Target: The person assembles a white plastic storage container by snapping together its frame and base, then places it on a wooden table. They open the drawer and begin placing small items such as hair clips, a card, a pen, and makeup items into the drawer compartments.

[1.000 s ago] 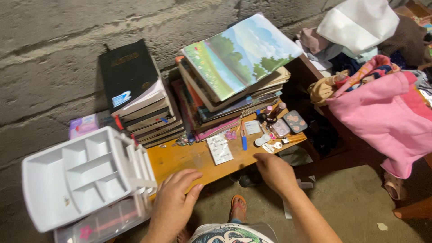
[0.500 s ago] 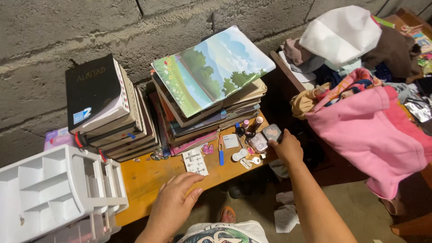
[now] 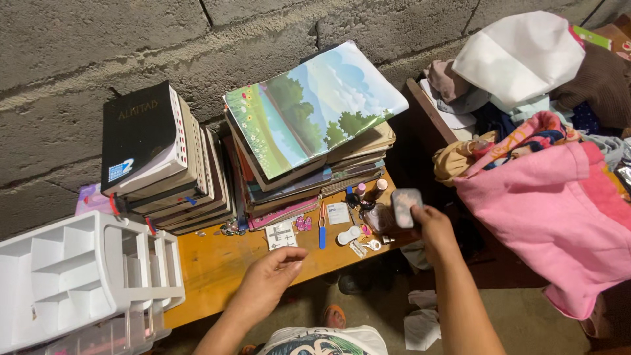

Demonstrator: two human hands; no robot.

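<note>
While the wooden table (image 3: 217, 263) spreads below both your hands, two book stacks (image 3: 296, 151) rise beyond your grip. Your right hand (image 3: 430, 223) pinches a small grey compact (image 3: 406, 208), lifted just above the clutter, long axis upright. Your left hand (image 3: 279, 273) hovers loosely curled and empty, nearer the white card (image 3: 281, 235).

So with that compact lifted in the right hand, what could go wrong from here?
The right hand pinches the grey compact by one end, out past the table edge, so a slip would probably drop it to the floor. Small bottles stand close beneath it and could be knocked over. The landscape-cover book overhangs its leaning stack; a bump might slide it off.
</note>
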